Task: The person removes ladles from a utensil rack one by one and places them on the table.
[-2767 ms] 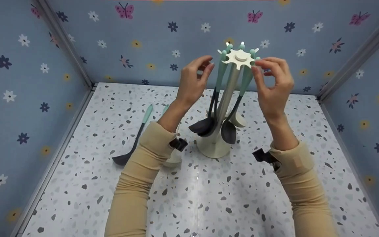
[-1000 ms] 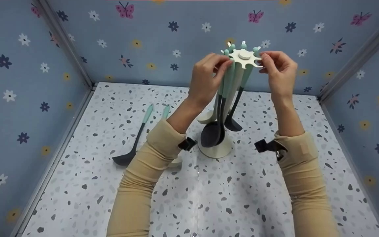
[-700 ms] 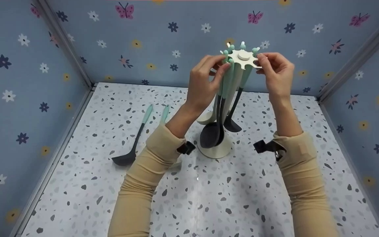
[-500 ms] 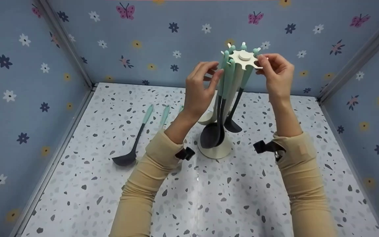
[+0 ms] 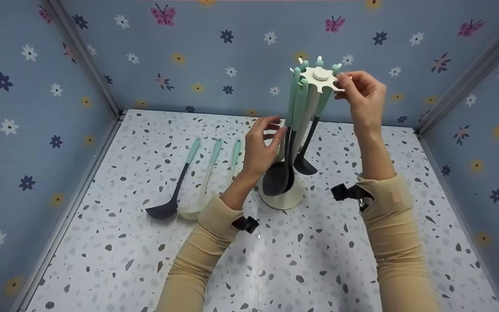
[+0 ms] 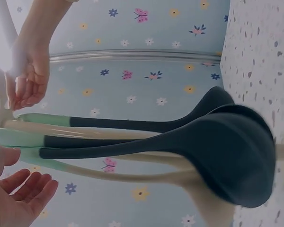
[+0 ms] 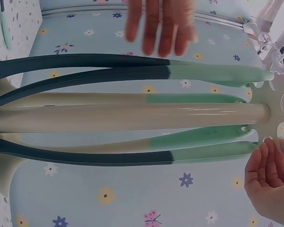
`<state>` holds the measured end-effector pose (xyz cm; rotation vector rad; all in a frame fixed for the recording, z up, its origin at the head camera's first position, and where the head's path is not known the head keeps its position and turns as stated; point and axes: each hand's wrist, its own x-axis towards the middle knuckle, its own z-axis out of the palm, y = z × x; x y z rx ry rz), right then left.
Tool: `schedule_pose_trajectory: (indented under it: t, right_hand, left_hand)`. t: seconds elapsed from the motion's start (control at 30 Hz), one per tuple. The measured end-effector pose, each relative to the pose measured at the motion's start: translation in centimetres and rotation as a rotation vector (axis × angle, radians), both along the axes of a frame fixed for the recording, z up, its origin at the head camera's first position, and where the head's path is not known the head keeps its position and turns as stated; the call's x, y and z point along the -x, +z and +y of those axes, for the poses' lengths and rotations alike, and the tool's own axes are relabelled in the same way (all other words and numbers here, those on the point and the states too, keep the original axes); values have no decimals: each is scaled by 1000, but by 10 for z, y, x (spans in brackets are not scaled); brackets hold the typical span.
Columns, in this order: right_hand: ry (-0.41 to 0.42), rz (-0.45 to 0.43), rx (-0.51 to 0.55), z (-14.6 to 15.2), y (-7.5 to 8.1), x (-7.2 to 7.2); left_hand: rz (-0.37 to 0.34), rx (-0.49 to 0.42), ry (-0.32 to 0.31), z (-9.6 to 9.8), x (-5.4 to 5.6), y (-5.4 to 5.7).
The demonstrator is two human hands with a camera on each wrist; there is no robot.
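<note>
A cream utensil stand [image 5: 290, 200] has a notched top disc [image 5: 321, 76], from which several green-handled utensils hang. My right hand [image 5: 366, 102] pinches one tooth of that disc between thumb and fingers. Lower on the near left side is my left hand [image 5: 259, 149], its fingers loosely bent and holding nothing, beside the dark shafts. In the left wrist view, a large dark spoon-like head [image 6: 227, 156] overlaps another dark one. A dark ladle [image 5: 306, 166] hangs on the right side. Cream utensils hang farther back, as the right wrist view shows, partly hidden by the post [image 7: 132, 117].
Left of the stand, a dark ladle [image 5: 163, 211], a cream ladle [image 5: 191, 212] and a third green-handled utensil [image 5: 236, 151] lie side by side on the speckled table [image 5: 310, 260]; my left arm hides the third one's lower end. Flowered panels [image 5: 232, 52] enclose the back and sides.
The stand's top has turned, bringing different utensils to the front. My left hand has let go of a green handle and dropped down beside the shafts. My right hand keeps its pinch on the disc.
</note>
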<state>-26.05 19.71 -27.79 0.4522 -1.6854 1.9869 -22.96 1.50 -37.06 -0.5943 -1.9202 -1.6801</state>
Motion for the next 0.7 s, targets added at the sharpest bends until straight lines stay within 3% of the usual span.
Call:
schedule_pose_trajectory:
  t: [0.23, 0.43, 0.7]
  right_hand:
    - [5, -3, 15, 0, 0, 0]
    - [27, -36, 76, 0, 1, -1]
    - [-10, 46, 13, 0, -4, 2]
  left_hand:
    - [-92, -35, -45, 5, -23, 0]
    - [-146, -74, -60, 9, -26, -15]
    - [-176, -120, -86, 14, -23, -33]
